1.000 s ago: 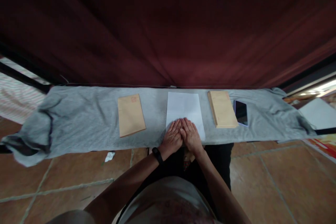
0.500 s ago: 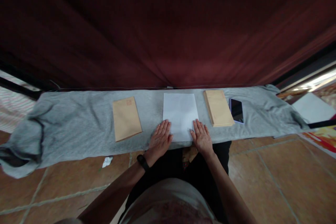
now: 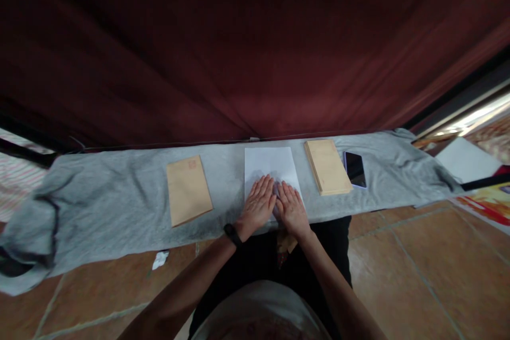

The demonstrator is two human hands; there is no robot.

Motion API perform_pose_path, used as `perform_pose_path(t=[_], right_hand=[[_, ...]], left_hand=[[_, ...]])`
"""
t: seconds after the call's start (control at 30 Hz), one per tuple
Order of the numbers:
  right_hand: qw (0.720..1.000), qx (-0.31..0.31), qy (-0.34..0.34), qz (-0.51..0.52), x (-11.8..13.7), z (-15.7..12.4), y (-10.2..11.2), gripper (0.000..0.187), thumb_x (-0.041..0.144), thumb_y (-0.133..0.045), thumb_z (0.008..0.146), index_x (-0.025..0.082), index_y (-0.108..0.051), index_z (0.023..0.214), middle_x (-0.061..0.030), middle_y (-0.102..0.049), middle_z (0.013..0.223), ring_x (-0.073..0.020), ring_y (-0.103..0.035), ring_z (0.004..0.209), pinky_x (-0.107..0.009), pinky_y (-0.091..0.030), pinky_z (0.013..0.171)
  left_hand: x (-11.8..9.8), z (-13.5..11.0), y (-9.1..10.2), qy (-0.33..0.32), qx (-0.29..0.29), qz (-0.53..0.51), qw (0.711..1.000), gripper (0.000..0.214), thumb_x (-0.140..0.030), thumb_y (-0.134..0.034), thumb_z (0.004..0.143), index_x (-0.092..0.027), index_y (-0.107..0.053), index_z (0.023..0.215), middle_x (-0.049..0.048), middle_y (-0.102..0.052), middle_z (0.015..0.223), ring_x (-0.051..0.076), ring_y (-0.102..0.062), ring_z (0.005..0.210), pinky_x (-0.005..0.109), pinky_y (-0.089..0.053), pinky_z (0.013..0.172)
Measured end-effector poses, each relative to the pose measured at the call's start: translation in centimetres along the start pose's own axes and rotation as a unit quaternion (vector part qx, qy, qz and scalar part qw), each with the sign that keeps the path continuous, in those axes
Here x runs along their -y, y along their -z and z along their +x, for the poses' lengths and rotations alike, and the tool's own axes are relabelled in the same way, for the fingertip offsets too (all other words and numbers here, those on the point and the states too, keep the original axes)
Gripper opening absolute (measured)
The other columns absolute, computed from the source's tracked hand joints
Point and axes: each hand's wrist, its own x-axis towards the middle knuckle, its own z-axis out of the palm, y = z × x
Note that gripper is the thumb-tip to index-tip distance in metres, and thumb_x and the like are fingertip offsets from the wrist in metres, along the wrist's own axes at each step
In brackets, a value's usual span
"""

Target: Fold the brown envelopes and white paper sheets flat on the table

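A white sheet of paper (image 3: 268, 160) lies on the grey cloth in front of me. My left hand (image 3: 260, 203), with a dark band at the wrist, rests over its lower middle, fingers stretched out and palm down. Close beside it my right hand (image 3: 292, 207) is also flat over the sheet, and the thumbs nearly meet. Neither hand grips anything. The near part of the sheet is hidden under both hands. To the left lies a brown envelope (image 3: 188, 191); a stack of brown envelopes (image 3: 328, 167) sits to the right.
A phone (image 3: 355, 169) lies right of the stack. Grey cloth (image 3: 115, 196) covers the long narrow surface, with a dark red curtain (image 3: 255, 64) hanging behind it. A crumpled white scrap (image 3: 160, 260) is on the tiled floor (image 3: 398, 265).
Both hands have moved inward from the sheet's side edges to its lower middle, now close together. The view has shifted slightly.
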Motion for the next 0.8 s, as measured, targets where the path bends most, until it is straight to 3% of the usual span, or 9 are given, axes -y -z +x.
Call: perform_pose_path(t=[0.13, 0.27, 0.53, 0.8], right_hand=[[1.000, 0.000, -0.003, -0.014, 1.2, 0.1, -1.0, 0.049, 0.029, -0.044, 0.104, 0.012, -0.047, 0.150, -0.0146, -0.044, 0.158, -0.0291, -0.037, 0.149, -0.050, -0.027, 0.123], [1.000, -0.023, -0.011, -0.015, 1.1, -0.1, -1.2, 0.051, 0.033, -0.046, 0.104, 0.014, -0.045, 0.152, -0.0136, -0.045, 0.158, -0.0300, -0.041, 0.147, -0.050, -0.029, 0.122], [0.999, -0.036, -0.011, -0.001, 0.6, -0.3, -0.9, 0.054, 0.035, -0.046, 0.104, 0.019, -0.041, 0.155, -0.0123, -0.043, 0.159, -0.0311, -0.042, 0.146, -0.051, -0.029, 0.121], [0.997, -0.062, -0.033, -0.021, -2.0, -1.9, -0.7, 0.053, 0.034, -0.045, 0.105, 0.021, -0.039, 0.156, -0.0130, -0.044, 0.158, -0.0324, -0.043, 0.145, -0.053, -0.030, 0.120]], left_hand=[[-0.1, 4.0, -1.5, -0.004, 0.037, -0.008, 0.999, 0.057, -0.036, -0.026, 0.106, -0.007, -0.036, 0.155, 0.0133, -0.033, 0.164, 0.023, -0.023, 0.155, 0.042, -0.022, 0.128], [1.3, 5.5, -2.5, 0.018, 0.037, 0.007, 0.999, 0.062, -0.043, -0.028, 0.106, -0.006, -0.037, 0.154, 0.0150, -0.033, 0.164, 0.024, -0.023, 0.155, 0.043, -0.020, 0.128], [5.2, 5.1, -2.5, 0.066, 0.002, 0.036, 0.997, 0.064, -0.044, -0.028, 0.105, -0.007, -0.032, 0.157, 0.0150, -0.031, 0.164, 0.025, -0.022, 0.155, 0.045, -0.018, 0.128], [7.8, 3.3, -1.8, 0.114, -0.026, 0.043, 0.992, 0.064, -0.042, -0.032, 0.104, -0.004, -0.035, 0.156, 0.0176, -0.034, 0.162, 0.028, -0.028, 0.153, 0.046, -0.021, 0.126]])
